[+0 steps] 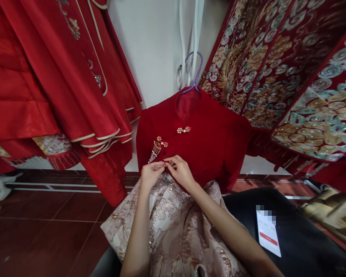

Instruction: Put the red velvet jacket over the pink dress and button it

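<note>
Just below frame centre, I have the left hand [151, 174] and right hand [181, 172] close together, fingertips pinched on a small gold beaded fastener [164, 165] at a deep-red cloth top [216, 132], hung mid-frame from a thin purple hanger [195, 85]. A lit white phone [267, 236] lies lower right.

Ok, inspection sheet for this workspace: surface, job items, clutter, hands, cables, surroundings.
Surface: patterned fabric below the hands; black surface at right.
Job items: red top on purple hanger; tasselled ornament and flower ornament on its front.
Clutter: lit phone on the black surface.
Hands: left hand and right hand, fingertips together at the top's front; grip unclear.
Cables: nothing seen.
Surroundings: red garments hanging left, embroidered garments right, tiled floor.
</note>
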A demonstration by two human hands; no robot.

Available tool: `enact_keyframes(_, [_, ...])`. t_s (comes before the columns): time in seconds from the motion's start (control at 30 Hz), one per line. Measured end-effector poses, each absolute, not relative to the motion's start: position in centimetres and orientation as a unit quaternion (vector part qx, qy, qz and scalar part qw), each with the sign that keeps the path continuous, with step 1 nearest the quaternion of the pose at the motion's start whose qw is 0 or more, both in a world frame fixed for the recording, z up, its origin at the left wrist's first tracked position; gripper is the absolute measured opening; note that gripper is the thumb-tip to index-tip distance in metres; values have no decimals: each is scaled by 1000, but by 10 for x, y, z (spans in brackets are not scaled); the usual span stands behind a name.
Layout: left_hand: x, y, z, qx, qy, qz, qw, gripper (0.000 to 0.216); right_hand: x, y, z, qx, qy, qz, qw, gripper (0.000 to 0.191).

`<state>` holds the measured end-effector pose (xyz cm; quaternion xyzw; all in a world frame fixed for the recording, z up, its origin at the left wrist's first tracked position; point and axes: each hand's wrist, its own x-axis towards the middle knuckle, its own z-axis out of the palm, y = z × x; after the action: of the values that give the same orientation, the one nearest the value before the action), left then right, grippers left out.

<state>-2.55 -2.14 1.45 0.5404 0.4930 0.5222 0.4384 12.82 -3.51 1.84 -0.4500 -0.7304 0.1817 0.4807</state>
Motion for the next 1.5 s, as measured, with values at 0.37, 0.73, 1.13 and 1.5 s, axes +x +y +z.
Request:
enact_keyframes(0.37, [-32, -21, 11, 614, 486, 515, 350, 20, 127, -44, 20, -469, -704, 221, 485, 23])
enact_keyframes(0.73, [-34, -33, 24, 672, 511, 500, 194, 17, 172, -80, 29, -448, -632, 368, 514, 30])
enact_keyframes(1.13, [-33, -32, 14, 741, 452, 456, 198, 12, 139, -72, -5, -368, -577, 495, 535, 53])
enact_keyframes(1.5, [-30, -27, 9, 699, 460, 500, 223, 18, 136, -78, 4, -367, -556, 537, 517, 53])
